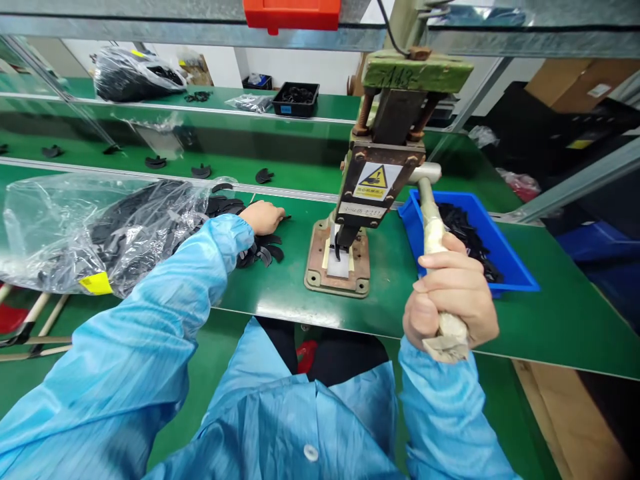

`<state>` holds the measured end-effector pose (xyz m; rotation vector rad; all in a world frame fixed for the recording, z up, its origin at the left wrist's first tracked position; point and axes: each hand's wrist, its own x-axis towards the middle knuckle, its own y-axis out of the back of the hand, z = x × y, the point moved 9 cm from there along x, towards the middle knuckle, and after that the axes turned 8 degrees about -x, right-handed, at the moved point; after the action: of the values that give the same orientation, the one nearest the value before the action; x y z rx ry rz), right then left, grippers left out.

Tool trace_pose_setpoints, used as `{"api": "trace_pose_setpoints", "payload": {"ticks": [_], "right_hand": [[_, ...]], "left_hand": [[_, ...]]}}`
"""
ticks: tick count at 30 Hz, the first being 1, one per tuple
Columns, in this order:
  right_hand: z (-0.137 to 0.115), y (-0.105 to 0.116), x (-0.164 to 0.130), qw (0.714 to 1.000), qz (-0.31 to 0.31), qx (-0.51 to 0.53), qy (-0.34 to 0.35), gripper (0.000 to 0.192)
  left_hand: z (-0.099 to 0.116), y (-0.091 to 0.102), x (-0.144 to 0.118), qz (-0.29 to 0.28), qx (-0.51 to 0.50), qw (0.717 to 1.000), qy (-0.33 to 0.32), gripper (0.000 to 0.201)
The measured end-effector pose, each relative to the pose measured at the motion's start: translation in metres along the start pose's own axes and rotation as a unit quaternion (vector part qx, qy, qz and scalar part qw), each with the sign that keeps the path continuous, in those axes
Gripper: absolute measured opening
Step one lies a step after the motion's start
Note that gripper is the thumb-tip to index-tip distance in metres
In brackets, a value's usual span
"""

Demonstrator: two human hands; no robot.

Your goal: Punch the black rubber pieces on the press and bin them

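A: The right hand point(450, 300) has its grip closed tight round the taped lever handle point(436, 267) of the hand press point(370, 180). The left hand point(263, 217) lies palm-down on the loose black crescent parts point(263, 252) left of the press; I cannot tell whether its grip has closed on one.

B: A part seems to stand under the ram, on the white pad point(340, 261) of the press base point(337, 257).

A: The risk, I judge: pulling the lever while looking left, so a tilted part gets crushed.

B: And fingers near that ram would be pinched; the warning label point(374, 180) says as much.

A: The clear bag point(95, 230) further left spills parts; a sweep of the sleeve point(165, 313) could push some off the green surface point(280, 287).

B: The blue bin point(515, 263), right of the press, sits close to the lever's path too.
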<state>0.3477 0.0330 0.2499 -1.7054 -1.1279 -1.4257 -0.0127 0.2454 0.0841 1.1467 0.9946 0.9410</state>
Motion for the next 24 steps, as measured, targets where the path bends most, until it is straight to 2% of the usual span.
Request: {"api": "trace_pose_setpoints", "payload": {"ticks": [4, 7, 11, 14, 17, 20, 24], "right_hand": [[0.0, 0.0, -0.001, 1.0, -0.004, -0.001, -0.001, 0.02], [0.001, 0.0, -0.001, 1.0, -0.001, 0.0, 0.001, 0.02], [-0.001, 0.0, -0.001, 1.0, 0.0, 0.006, 0.006, 0.021], [-0.002, -0.001, 0.0, 1.0, -0.007, -0.001, -0.007, 0.023], [-0.002, -0.001, 0.001, 1.0, -0.007, -0.005, -0.017, 0.023], [-0.002, -0.001, 0.001, 1.0, -0.01, -0.001, -0.006, 0.022], [-0.001, -0.001, 0.0, 1.0, -0.007, 0.001, -0.002, 0.024]], "left_hand": [[0.016, -0.006, -0.005, -0.003, 0.051, 0.998, -0.046, 0.043], [0.028, 0.004, -0.015, 0.019, 0.037, 0.998, -0.052, 0.044], [0.056, 0.019, -0.031, 0.046, -0.042, 0.994, -0.085, 0.042], [0.07, 0.015, -0.036, 0.051, -0.155, 0.984, -0.07, 0.037], [0.075, 0.002, -0.034, 0.07, -0.313, 0.947, -0.026, 0.022], [0.074, -0.008, -0.035, 0.098, -0.45, 0.888, 0.02, 0.025], [0.095, -0.014, -0.04, 0.052, -0.557, 0.828, 0.036, 0.028]]}}
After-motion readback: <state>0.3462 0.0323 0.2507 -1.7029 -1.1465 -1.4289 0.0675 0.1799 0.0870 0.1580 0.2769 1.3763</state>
